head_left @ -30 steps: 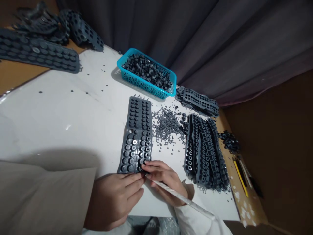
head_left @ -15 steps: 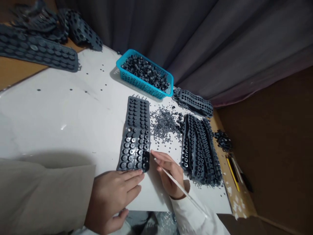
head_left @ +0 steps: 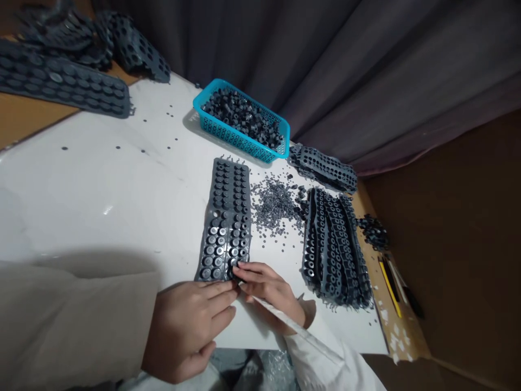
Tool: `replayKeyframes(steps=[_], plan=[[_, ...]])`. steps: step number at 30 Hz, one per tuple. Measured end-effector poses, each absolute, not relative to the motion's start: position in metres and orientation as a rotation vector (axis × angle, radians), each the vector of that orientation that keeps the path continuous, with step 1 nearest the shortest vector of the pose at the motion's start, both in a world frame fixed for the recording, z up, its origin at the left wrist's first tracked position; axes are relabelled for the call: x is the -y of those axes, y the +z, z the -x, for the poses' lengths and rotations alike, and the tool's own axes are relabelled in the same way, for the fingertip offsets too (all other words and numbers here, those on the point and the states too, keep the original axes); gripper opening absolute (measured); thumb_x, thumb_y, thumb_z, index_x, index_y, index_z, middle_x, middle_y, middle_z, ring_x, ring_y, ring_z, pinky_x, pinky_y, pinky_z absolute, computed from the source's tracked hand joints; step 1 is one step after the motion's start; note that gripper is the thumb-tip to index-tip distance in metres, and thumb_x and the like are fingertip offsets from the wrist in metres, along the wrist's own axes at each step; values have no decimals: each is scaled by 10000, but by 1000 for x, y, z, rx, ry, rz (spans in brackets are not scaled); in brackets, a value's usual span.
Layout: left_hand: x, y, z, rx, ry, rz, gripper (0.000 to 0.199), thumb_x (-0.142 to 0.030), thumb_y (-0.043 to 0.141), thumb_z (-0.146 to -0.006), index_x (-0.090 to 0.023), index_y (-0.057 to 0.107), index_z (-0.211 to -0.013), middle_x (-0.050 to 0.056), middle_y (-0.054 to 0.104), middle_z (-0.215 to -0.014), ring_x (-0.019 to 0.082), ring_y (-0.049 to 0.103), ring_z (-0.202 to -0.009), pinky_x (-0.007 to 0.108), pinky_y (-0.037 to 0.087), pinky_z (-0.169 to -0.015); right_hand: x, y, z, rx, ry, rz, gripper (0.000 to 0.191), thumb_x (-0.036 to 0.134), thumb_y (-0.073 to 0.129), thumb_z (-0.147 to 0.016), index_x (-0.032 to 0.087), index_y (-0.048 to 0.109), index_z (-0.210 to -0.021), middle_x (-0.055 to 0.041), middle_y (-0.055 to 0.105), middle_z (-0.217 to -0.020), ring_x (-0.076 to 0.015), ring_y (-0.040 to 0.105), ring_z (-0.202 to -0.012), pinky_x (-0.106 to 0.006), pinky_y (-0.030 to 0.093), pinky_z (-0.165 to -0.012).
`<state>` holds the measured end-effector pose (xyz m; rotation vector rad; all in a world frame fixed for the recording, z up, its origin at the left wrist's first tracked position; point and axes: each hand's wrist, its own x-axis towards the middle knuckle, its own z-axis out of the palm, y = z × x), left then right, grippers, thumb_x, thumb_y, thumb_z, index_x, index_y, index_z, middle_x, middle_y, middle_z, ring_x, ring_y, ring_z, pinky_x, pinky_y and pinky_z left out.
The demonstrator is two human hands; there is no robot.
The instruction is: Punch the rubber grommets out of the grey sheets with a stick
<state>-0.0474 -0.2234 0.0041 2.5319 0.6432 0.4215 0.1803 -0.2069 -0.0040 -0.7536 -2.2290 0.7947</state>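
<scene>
A dark grey moulded rubber sheet (head_left: 228, 212) with rows of round, raised pieces lies lengthwise on the white table. One spot near its left edge shows a bare hole. Over the sheet's near edge my left hand (head_left: 191, 326) rests with its fingers stretched out. My right hand (head_left: 274, 296) grips a thin white stick-like tool (head_left: 295, 327), its fingertips at the sheet's near right corner. The tool's tip is close to my left fingertips; whether it touches the rubber is hidden.
Small grey discs (head_left: 277, 206) lie scattered right of the sheet. A blue basket (head_left: 240, 145) of small dark parts stands behind. More rubber sheets are stacked at the right (head_left: 336, 250), with others at the far left (head_left: 69, 89). A yellow cutter (head_left: 389, 288) lies by the right edge.
My right hand has moved left with the white tool, from beside the sheet onto its near right corner. My left hand has stayed in place.
</scene>
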Motion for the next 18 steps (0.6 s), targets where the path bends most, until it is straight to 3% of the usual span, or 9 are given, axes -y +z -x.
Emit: replayKeyframes(steps=[5,9,13,15,18], plan=[[223,10,47,-691,531,-2509,431,-184,467,-684,-136,618,-1085,120,617,-1206,243,553,-1124,350,454,-941,208,-3,-178,2407,470,764,183,56,558,-856,173,617,-983,-130,643,-1201,-210,534,-1201,-367,564,-908],[223,10,49,-633,531,-2534,442,-190,463,-696,-113,605,-1107,138,565,-1280,244,507,-1193,353,433,-984,205,-3,-182,2164,368,1013,237,93,535,-878,231,594,-1063,-81,656,-1182,-189,595,-1128,-372,577,-889],[222,7,50,-592,484,-2547,435,-195,487,-721,-109,590,-1134,151,517,-1333,243,468,-1240,357,409,-1015,199,-1,-191,1816,183,1292,200,155,512,-895,232,572,-1070,-93,511,-1362,-252,462,-1282,-526,422,-1035],[221,5,50,-572,466,-2552,429,-195,492,-729,-108,589,-1137,154,515,-1334,245,461,-1247,358,400,-1024,197,2,-192,1738,224,1386,152,187,502,-902,213,581,-1030,-109,415,-1434,-280,367,-1345,-568,348,-1063],[220,5,50,-561,461,-2562,427,-201,496,-727,-108,596,-1132,154,516,-1333,252,465,-1243,357,392,-1031,198,6,-187,1768,490,1296,99,220,508,-906,225,592,-959,-103,552,-1307,-256,479,-1260,-534,396,-1026]])
